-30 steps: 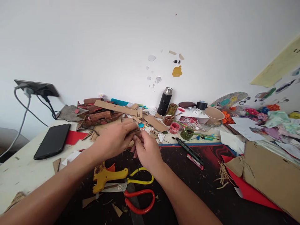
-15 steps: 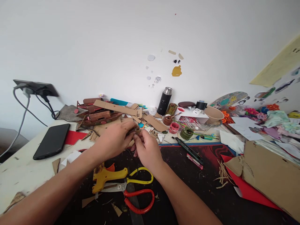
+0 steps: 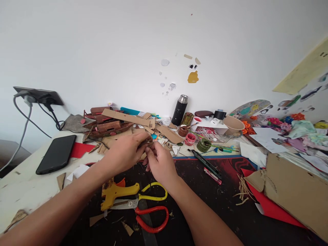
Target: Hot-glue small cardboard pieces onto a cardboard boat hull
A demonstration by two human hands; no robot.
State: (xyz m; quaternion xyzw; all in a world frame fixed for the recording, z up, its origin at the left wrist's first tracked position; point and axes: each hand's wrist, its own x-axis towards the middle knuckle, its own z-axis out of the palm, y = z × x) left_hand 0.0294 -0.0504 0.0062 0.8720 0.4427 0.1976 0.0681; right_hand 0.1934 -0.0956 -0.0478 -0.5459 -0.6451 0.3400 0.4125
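Almost no change is shown across the last second: the view has drifted very slightly, while the pose of the 2 hands is kept nearly the same. A small brown piece (image 3: 148, 140) is held between them, raised over the far edge of the black mat (image 3: 202, 205); its full shape is covered by the fingers. By the left hand (image 3: 125, 153) it is gripped from above, with the fingers bent together and clamped on it. By the right hand (image 3: 162, 162) it appears to be pinched at its near side, the thumb drawn in; how the hidden lower fingers are placed cannot be told. From this steadiness, a careful hold or small fingertip work is suggested rather than any carrying, and no progress on the piece can be made out. Below the hands, the yellow glue gun (image 3: 125, 190) and the scissors (image 3: 130, 204) are left lying on the mat, untouched, the blades partly covered by the gun. Beyond the hands, cardboard scraps (image 3: 169, 134) are strewn beside 2 brown model boats (image 3: 112, 128), and a green paint jar (image 3: 203, 146) is seen to the right.
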